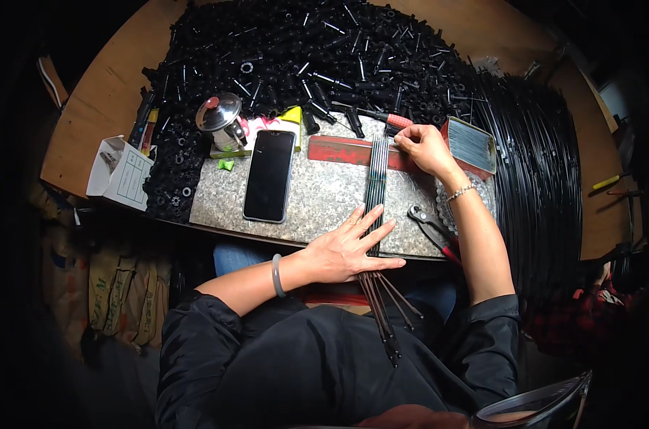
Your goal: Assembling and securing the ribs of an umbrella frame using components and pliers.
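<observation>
A narrow bundle of thin black cables with bare metallic upper ends [376,179] lies across a speckled stone slab [324,204]. Its lower ends fan out over the slab's near edge, above my lap. My left hand [338,250] rests flat on the bundle, fingers spread. At the bundle's far end my right hand [426,149] is closed in a pinch; whatever is between the fingertips is too small to make out. Under the cables runs a worn red flat bar [338,150]. A red-handled tool [399,120] lies just beyond my right fingers, and pliers [429,226] lie below my right wrist.
A dark phone [268,175] and a metal pot with a red-knobbed lid [220,114] stand left. Black fittings [267,57] heap at the back. A tin of thin strands [471,144] and a mass of long black cables [539,171] are right; a white box [118,171] is far left.
</observation>
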`<state>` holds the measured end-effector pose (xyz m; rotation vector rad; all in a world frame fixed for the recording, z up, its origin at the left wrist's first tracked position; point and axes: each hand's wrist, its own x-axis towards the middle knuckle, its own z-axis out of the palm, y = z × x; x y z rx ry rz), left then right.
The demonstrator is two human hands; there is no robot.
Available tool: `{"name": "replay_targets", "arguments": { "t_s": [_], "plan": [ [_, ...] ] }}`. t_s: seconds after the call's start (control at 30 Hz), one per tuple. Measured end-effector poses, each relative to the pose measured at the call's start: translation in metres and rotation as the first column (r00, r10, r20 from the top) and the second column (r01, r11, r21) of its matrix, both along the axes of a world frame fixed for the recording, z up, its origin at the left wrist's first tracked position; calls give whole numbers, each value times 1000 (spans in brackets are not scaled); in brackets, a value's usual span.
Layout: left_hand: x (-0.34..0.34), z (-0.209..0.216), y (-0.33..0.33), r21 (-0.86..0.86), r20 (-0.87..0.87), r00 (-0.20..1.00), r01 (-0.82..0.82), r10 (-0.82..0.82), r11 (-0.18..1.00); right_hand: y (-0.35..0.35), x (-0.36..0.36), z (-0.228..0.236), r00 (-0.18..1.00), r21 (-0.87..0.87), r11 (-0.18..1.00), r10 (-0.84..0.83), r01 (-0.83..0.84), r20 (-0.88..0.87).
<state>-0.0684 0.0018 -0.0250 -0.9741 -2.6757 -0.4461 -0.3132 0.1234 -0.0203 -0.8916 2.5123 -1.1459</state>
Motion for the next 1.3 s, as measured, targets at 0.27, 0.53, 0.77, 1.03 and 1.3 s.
{"name": "replay_targets", "arguments": {
  "t_s": [0.27, 0.53, 0.77, 1.03, 1.3],
  "plan": [
    [0, 1, 0, -21, -15, 1000, -4, 4, 1000, -5, 5, 5, 1000, 14, 1000, 24, -24, 0],
    [-1, 2, 0, 11, -4, 1000, 15, -15, 1000, -8, -3, 6, 987, -11, 998, 66, -65, 146],
    [-1, -1, -1, 30, 3, 1000, 24, -24, 999, -8, -5, 11, 984, -11, 993, 117, -116, 135],
    [0, -3, -2, 9, -26, 1000, 11, -11, 1000, -10, -2, 11, 981, -4, 997, 71, -72, 182],
    [-2, -5, -1, 10, -35, 999, 16, -15, 1000, -8, -9, 1, 985, -134, 981, 155, -144, 81]
  ]
}}
